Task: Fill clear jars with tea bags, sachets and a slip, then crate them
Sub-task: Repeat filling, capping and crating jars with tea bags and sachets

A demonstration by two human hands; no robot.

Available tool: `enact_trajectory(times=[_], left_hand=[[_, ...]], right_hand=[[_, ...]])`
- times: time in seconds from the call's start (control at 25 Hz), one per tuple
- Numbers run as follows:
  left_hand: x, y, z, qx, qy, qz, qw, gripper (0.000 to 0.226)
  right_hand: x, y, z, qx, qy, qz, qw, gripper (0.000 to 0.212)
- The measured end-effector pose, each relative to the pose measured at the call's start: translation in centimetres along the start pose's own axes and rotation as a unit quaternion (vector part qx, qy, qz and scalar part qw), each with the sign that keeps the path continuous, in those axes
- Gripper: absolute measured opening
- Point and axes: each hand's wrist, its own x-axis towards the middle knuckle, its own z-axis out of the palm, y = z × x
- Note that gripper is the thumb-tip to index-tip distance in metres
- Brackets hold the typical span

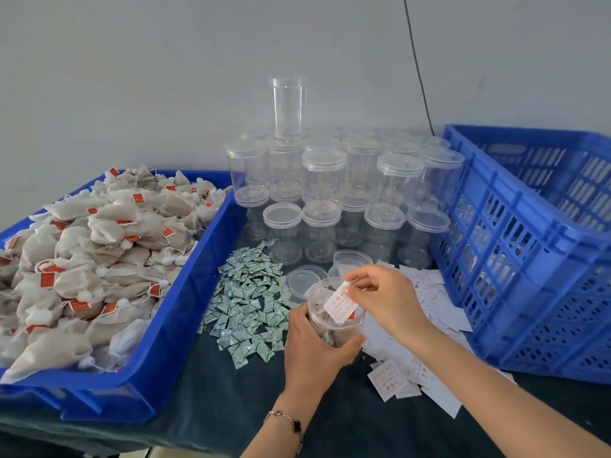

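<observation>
My left hand [312, 350] grips an open clear jar [334, 320] tilted toward me, with tea bags inside. My right hand [386, 297] pinches a white slip with red print [340, 304] at the jar's mouth, partly inside it. A heap of green-and-white sachets [246, 304] lies to the left of the jar. Loose white slips [433, 302] are scattered on the right. Tea bags with red tags [96, 256] are heaped in a blue tray [185, 292] on the left. A blue slatted crate [515, 259] stands on the right.
Stacked empty clear jars with lids [330, 200] fill the back of the dark table. Two loose clear lids [302, 282] lie just behind the held jar. A black cable [418, 71] runs down the wall.
</observation>
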Motion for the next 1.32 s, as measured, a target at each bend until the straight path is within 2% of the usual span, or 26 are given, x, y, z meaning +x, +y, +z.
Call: enact_trajectory(times=[0.12,0.28,0.44,0.56,0.72,0.88,1.08,1.2,1.32], left_hand=[[-0.1,0.0,-0.1,-0.002,-0.001,-0.005,1.000,0.086],[-0.1,0.1,-0.2,0.015,-0.009,0.002,1.000,0.073],[0.0,1.1,-0.3,0.020,0.036,-0.008,0.999,0.080],[1.1,4.2,-0.1,0.069,0.049,0.083,0.993,0.096],[3.6,12.5,0.4,0.007,0.033,0.198,0.980,0.102],[5.0,21.1,1.2,-0.018,-0.003,0.321,0.947,0.104],[7.0,29.9,2.7,-0.027,-0.014,0.450,0.892,0.096],[8.4,34.3,4.2,0.051,0.006,0.495,0.867,0.085],[8.6,36.3,6.9,0.164,-0.016,0.573,0.803,0.062]], right_hand=[[0.3,-0.1,0.3,-0.053,0.000,-0.027,0.998,0.007],[-0.2,-0.3,-0.3,-0.139,-0.005,-0.084,0.987,0.015],[-1.2,-0.2,-2.2,-0.272,-0.096,-0.134,0.948,0.019],[-1.3,-1.5,-5.1,-0.301,-0.103,-0.123,0.940,0.026],[-1.0,-5.2,-11.8,-0.327,-0.011,-0.167,0.930,0.025],[-1.0,-8.9,-19.2,-0.356,0.067,-0.168,0.917,0.028],[-1.0,-11.6,-26.9,-0.475,0.117,-0.234,0.840,0.013],[-0.9,-11.7,-30.6,-0.483,0.181,-0.229,0.826,0.009],[-0.1,-9.6,-32.1,-0.523,0.169,-0.191,0.813,0.008]])
